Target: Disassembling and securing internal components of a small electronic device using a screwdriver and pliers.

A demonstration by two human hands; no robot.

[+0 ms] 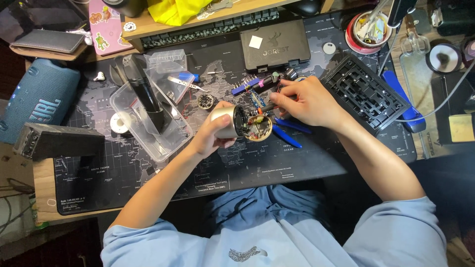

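A small silver cylinder (228, 121) with exposed wiring is gripped in the left hand (210, 136) above the bench (148, 173) centre, while a thin tool (264, 107) is pinched by the right hand (307, 101) at its open end, just right of a clear plastic tray (148, 128)

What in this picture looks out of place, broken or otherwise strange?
The silver cylinder in the left hand is open at one end, with small parts and coloured wires showing inside. The right hand holds a thin tool to that end. Nothing looks spilled, although the desk mat is crowded.
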